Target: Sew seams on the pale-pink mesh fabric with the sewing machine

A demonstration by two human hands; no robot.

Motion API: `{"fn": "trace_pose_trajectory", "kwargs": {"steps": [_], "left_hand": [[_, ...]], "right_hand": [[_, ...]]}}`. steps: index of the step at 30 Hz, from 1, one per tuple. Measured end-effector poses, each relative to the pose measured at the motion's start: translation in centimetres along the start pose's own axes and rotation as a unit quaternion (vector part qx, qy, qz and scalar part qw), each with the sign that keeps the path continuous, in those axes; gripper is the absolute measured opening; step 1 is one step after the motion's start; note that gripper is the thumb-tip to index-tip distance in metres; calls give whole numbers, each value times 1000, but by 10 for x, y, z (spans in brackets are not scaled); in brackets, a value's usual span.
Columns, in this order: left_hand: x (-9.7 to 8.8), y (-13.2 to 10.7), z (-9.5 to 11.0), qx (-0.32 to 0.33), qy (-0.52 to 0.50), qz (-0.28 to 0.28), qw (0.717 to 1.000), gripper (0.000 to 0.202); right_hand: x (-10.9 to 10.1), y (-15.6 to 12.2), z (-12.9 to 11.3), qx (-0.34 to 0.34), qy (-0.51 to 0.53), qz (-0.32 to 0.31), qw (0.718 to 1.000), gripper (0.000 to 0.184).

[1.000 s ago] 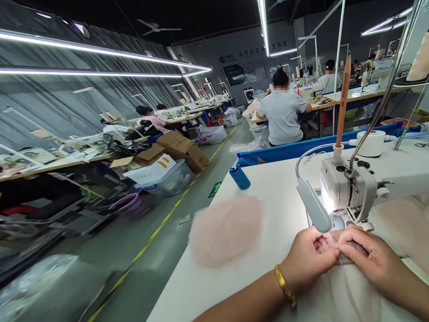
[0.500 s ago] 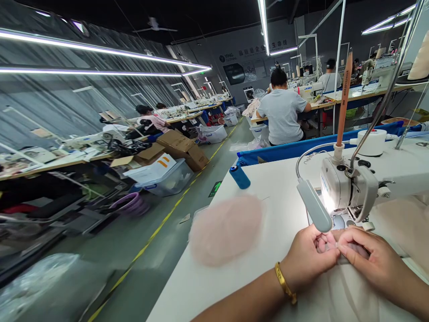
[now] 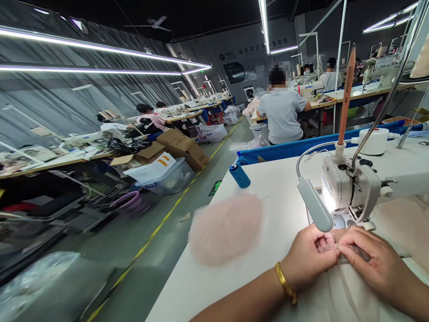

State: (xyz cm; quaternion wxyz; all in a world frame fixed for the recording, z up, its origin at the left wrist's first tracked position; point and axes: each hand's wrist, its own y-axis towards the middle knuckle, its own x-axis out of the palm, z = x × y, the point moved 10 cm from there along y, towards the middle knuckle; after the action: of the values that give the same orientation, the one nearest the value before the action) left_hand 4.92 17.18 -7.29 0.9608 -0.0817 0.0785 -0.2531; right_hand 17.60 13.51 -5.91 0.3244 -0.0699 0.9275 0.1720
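My left hand, with a gold bracelet at its wrist, pinches the edge of a sheer pale fabric. Close against it, my right hand pinches the same fabric, thumb and fingertips together. Both hands are just in front of the sewing machine, whose needle area is partly hidden by the grey lamp. The fabric hangs down from my fingers toward the table's front. Left of my hands, a round pink sheer piece lies flat on the white table.
A blue thread cone stands near the table's far left corner. An orange pencil sticks up from the machine head. Behind the blue cloth trough, a person in a white shirt sits. Boxes line the aisle at left.
Almost nothing differs. Both hands keep their pinch on the fabric in the same place, and the view shifts very slightly.
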Motion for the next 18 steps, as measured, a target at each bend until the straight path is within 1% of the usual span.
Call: {"fn": "trace_pose_trajectory", "kwargs": {"steps": [4,7,10,18], "left_hand": [[1,2,0,16,-20,-5,1000,21],[1,3,-4,9,-40,-4,999,28],[-2,4,-7,-2,-51,9,999,33],[-4,3,-8,-16,-53,24,998,35]], "right_hand": [[-4,0,-2,-11,-13,18,1000,27],[-4,0,-3,-14,-17,20,1000,27],[-3,1,-2,-11,-16,17,1000,28],[-4,0,-2,-10,-19,19,1000,27]]}}
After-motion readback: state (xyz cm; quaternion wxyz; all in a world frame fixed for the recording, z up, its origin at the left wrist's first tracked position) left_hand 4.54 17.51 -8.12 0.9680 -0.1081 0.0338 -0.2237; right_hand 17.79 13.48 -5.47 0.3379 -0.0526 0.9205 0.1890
